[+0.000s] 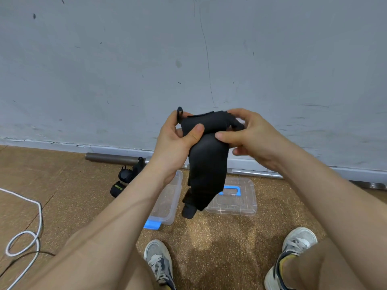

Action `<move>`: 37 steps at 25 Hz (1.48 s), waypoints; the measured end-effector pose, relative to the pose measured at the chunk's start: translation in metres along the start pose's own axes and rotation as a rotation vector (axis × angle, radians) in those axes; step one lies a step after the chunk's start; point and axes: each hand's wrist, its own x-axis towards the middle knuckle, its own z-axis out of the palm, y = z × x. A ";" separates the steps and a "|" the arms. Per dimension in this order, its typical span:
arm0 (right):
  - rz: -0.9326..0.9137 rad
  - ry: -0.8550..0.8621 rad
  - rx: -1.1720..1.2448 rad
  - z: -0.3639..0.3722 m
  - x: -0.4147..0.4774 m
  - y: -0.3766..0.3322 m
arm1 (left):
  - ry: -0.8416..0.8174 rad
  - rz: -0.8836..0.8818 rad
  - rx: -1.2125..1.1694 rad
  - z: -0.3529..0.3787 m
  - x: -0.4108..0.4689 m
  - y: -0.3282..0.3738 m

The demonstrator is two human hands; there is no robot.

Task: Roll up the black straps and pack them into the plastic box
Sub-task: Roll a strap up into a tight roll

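One wide, scuffed grey wall [125, 59] backs a speckled, cork-brown floor [209, 237]. On the floor, just beyond the person's feet, the clear box [173, 206] stands open with a blue latch at its near end. Its lid [240, 206] lies flat just to the right and has a blue handle.

Above both hangs the strap [207, 164], a soft, matte black fabric. Its top is bunched between the hands and its tail droops toward the gap between box and lid. The left hand [173, 139] grips the top left edge with the thumb pressed on the front. The right hand [251, 135] pinches the top right, its fingers curled round the cloth.

To roll well, the person should probably flatten the bunched top first, then wind tightly with even edges, keeping the tail taut so the roll stays compact.

Left of the box lie small rolled straps [125, 178], stubby cylinders, one with yellow lettering.
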 end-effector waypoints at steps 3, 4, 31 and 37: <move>0.164 -0.038 0.356 0.009 -0.003 0.005 | -0.002 0.050 -0.011 0.009 0.000 -0.009; 0.162 -0.018 0.418 0.015 -0.003 0.006 | -0.001 0.071 0.005 0.012 -0.001 -0.011; -0.189 0.081 -0.033 0.004 -0.003 0.004 | -0.199 0.035 0.102 -0.010 -0.002 0.006; 0.276 -0.156 0.360 0.020 -0.005 0.011 | 0.091 -0.063 -0.213 -0.001 -0.001 0.011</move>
